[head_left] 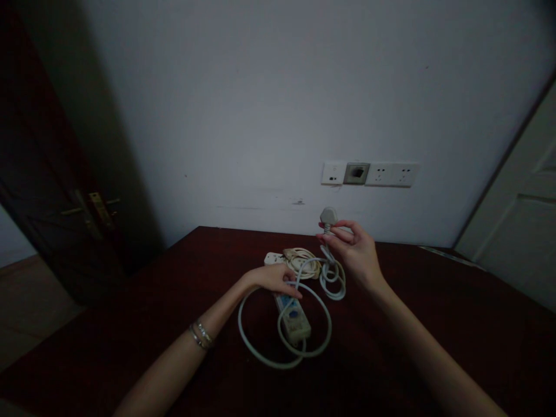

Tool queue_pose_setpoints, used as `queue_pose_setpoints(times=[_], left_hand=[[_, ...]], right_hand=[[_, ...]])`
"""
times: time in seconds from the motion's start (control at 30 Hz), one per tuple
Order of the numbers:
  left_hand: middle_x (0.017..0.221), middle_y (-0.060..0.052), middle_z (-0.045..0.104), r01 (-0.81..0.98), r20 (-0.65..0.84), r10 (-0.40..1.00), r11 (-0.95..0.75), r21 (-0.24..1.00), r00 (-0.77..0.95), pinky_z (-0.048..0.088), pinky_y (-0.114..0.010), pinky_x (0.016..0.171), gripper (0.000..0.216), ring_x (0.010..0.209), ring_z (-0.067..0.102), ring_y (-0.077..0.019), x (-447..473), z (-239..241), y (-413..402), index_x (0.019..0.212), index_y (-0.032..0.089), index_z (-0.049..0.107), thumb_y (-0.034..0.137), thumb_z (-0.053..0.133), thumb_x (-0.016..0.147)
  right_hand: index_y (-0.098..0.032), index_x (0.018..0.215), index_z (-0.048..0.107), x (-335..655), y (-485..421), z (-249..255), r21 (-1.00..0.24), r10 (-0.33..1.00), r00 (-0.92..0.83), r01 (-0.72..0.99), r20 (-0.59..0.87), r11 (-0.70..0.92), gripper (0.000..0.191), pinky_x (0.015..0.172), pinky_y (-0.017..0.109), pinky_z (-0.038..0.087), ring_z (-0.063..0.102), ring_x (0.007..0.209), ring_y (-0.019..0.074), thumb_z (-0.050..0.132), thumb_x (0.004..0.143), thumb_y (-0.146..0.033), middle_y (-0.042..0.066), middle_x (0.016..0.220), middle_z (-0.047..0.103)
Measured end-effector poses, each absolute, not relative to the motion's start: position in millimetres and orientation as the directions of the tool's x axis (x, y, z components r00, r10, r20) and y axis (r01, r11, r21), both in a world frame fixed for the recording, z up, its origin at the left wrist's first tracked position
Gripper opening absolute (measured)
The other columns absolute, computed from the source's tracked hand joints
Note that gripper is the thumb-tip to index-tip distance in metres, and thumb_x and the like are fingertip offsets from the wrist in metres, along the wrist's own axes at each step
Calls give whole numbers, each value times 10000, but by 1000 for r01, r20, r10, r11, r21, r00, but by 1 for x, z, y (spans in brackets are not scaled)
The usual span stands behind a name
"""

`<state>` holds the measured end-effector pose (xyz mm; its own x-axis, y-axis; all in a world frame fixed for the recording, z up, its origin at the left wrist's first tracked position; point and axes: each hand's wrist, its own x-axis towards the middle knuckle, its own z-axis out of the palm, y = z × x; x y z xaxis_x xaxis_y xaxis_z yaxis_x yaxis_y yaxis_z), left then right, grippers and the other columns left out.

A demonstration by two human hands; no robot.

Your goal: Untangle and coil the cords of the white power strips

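Observation:
Raised above the table, my right hand (354,249) pinches a pale grey plug (329,216) near its cord end. The plug's white cord (333,286) hangs down into a small bundle on the table. Lower and to the left, my left hand (278,281) lies over the upper part of a power strip (296,324), its fingers curled onto it. Loose loops of the cord (329,330) run around and across this strip. Just behind my left hand are a second white power strip (273,258), partly hidden, and a coiled cream cord (306,262).
The dark red table (208,370) meets a pale wall (243,116). Wall sockets (391,174), a grey-framed wall plate (357,173) and a white switch plate (332,172) sit above its back edge. A dark door (47,174) stands left, a white panelled door (530,202) right.

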<state>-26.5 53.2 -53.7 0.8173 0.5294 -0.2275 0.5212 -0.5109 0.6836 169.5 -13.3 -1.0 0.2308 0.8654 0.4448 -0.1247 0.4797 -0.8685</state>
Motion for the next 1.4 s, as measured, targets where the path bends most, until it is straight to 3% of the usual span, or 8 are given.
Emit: queue_pose_setpoints(times=[0.2,0.5,0.7,0.83,0.97,1.07,1.23,1.4], left_hand=[[623,33,524,561,-114,579,-694,451,808,329,-196,505,113,552,450,-90,-32,-42,53,735,142,582,213,578,648],[841,-44,624,733,-202,717,-586,345,667,402,-229,603,472,688,547,-146,-52,-51,75,961,124,581,409,683,599],[556,-11,595,710,-448,568,-414,569,690,413,-224,529,247,521,543,-117,-53,-56,81,661,122,619,364,601,708],[579,-8,629,522,-313,501,-356,775,807,452,-220,631,159,604,583,-113,-62,-48,83,640,124,649,279,653,677],[522,-12,597,345,-214,490,-193,918,845,472,-239,652,261,558,579,-108,-73,-40,84,651,107,629,351,615,744],[559,2,595,292,-190,530,-115,949,826,462,-221,550,220,488,541,-86,-78,-40,87,730,103,621,318,660,703],[684,-13,618,334,-101,720,-188,924,687,469,-213,511,237,543,547,-89,-74,-51,97,815,87,636,167,675,595],[556,6,568,551,-123,790,-299,779,601,441,-208,462,151,470,519,-94,-68,-66,104,755,76,633,131,570,629]], right_hand=[[-215,856,479,174,-14,3,-894,903,142,-141,406,425,426,680,338,540,685,758,211,781,567,-294,64,891,713],[-210,796,517,158,-7,-16,-935,946,10,-147,324,322,331,651,307,532,680,687,186,755,569,-237,5,735,691],[-188,813,604,165,-8,-15,-947,939,-126,-67,320,314,245,690,315,540,668,673,163,733,615,-251,14,728,685],[-183,867,623,172,-12,-10,-938,913,-247,35,325,344,212,710,306,539,664,712,151,692,675,-240,23,787,683],[-160,935,626,176,-18,-4,-910,884,-347,154,314,384,224,741,310,530,658,781,158,652,721,-221,50,883,685],[-164,972,645,176,-23,-1,-837,843,-425,280,331,470,216,777,320,513,645,837,165,606,765,-210,58,934,684],[-183,996,663,166,-23,-8,-704,788,-463,391,406,592,224,827,342,486,629,894,178,546,805,-192,58,1007,678],[-147,1015,651,158,-6,-27,-841,898,-267,333,350,427,264,766,345,501,644,818,181,565,770,-195,80,965,688]])
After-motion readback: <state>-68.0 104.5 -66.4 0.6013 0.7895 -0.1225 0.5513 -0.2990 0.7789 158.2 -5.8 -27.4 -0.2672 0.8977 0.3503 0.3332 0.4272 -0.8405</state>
